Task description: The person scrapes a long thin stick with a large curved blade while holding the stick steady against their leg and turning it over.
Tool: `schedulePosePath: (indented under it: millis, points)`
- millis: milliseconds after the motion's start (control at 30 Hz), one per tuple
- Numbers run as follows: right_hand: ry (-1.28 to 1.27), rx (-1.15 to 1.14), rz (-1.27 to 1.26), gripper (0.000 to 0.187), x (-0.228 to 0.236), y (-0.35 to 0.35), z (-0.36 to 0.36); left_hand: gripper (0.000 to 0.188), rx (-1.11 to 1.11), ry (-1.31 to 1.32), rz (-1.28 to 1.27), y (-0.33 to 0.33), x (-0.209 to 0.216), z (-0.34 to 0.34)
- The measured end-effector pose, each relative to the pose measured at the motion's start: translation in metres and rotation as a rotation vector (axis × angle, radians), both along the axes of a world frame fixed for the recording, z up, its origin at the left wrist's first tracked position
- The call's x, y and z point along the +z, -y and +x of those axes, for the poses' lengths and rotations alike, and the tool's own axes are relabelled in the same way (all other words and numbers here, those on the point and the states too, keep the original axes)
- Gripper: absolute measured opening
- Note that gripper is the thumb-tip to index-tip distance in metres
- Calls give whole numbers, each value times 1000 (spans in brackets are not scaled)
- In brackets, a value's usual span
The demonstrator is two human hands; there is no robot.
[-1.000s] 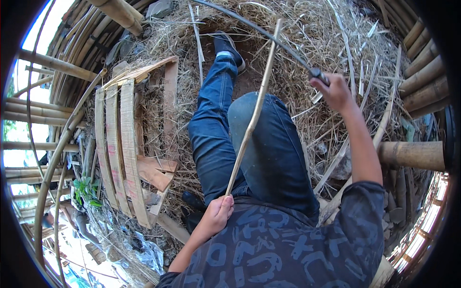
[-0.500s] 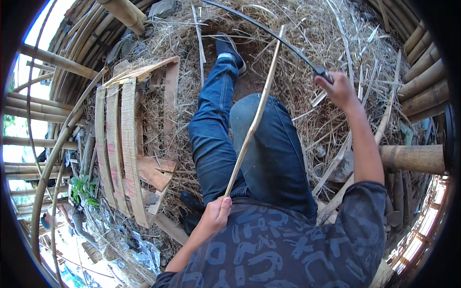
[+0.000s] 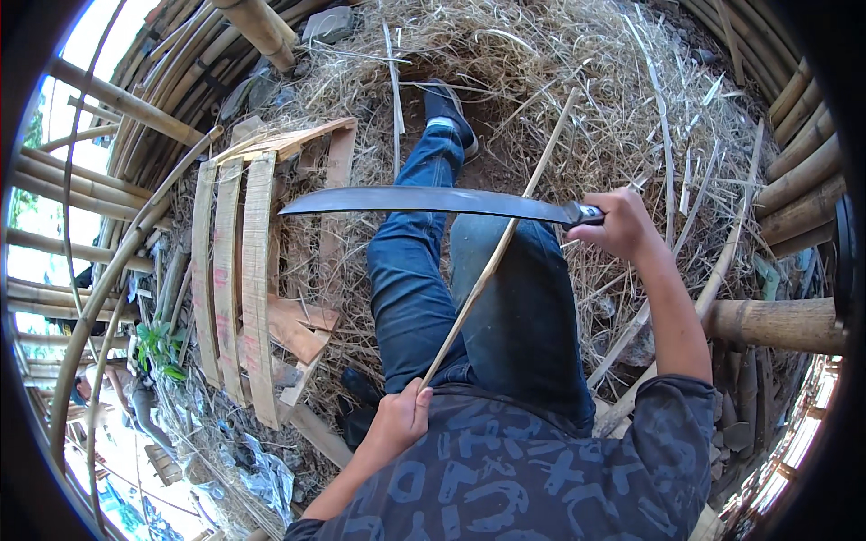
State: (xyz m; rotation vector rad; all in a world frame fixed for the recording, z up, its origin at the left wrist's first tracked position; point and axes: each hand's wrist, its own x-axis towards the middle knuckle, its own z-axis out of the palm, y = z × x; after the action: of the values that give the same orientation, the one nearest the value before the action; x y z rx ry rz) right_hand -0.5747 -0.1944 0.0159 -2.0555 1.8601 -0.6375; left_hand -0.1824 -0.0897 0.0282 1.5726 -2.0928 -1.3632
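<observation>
A long, thin bamboo strip (image 3: 487, 270) slants up and away from my waist, passing over my bent right knee. Near my belt, my left hand (image 3: 403, 417) is closed round its lower end, thumb along the top. My right hand (image 3: 622, 223) grips the dark handle of a machete (image 3: 424, 200) out to the right, above the knee. The broad blade lies nearly level across the view, edge toward me, its tip pointing left over the wooden slats. It crosses the strip below its far end; whether blade and strip touch, I cannot tell.
A broken wooden pallet (image 3: 257, 261) lies left of my legs. Straw and shavings (image 3: 622, 108) cover the ground ahead. A thick bamboo pole (image 3: 776, 325) juts in from the right, and bamboo railings (image 3: 81, 234) stand at left. Far lower left, another person (image 3: 144, 406) is partly visible.
The machete has swung down toward me and turned from slanting away to lying level across the strip. My right hand came nearer. The left hand keeps its hold on the strip.
</observation>
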Motion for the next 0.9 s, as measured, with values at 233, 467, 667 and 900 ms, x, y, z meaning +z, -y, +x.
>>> schedulePosePath:
  millis: [233,467,667,900]
  points:
    - [-104,-178,-128,71,-10,-8,-36,20,14,-19,8,-9,3,3]
    - [7,-315,88,61,0,-20,-30,19,-21,-16,-35,-10,-1,-1]
    - [-176,65,-76,64,4,-13,31,16,-13,7,-27,-11,-8,4]
    - [93,-321,63,68,-21,31,-69,17,5,4,23,-18,-13,15]
